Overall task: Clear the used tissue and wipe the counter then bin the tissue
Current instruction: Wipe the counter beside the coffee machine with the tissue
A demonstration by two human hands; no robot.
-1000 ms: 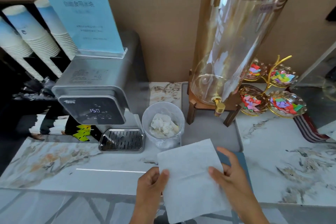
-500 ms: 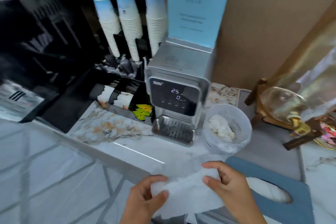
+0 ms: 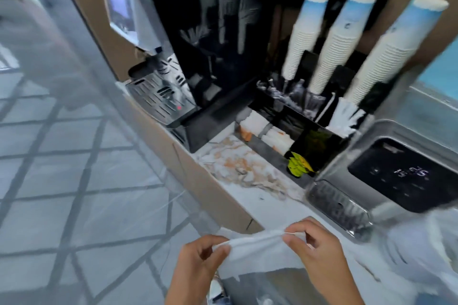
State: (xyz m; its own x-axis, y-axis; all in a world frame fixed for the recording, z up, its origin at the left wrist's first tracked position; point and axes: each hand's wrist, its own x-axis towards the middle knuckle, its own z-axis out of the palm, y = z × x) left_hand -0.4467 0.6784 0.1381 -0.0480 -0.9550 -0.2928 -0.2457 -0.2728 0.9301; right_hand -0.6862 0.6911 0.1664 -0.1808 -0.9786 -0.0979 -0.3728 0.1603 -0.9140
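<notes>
A white tissue (image 3: pixel 260 255) is stretched between both my hands at the bottom of the view, over the counter's front edge. My left hand (image 3: pixel 198 265) pinches its left end and my right hand (image 3: pixel 319 252) pinches its right end, folding it lengthwise. The marble counter (image 3: pixel 238 163) with orange veining lies just beyond, between the coffee machine and the water dispenser. The small clear bin (image 3: pixel 426 250) is a blurred shape at the right edge.
A black coffee machine (image 3: pixel 188 57) stands at the back left. Three stacks of paper cups (image 3: pixel 339 39) and a black organizer (image 3: pixel 292 131) of sachets and stirrers line the back. A silver water dispenser (image 3: pixel 399 173) stands at the right. Tiled floor (image 3: pixel 62 181) lies left.
My head has swung left, so the glass drink dispenser and candy dishes left the view and the coffee machine came in. My hands have folded the flat tissue into a narrower strip.
</notes>
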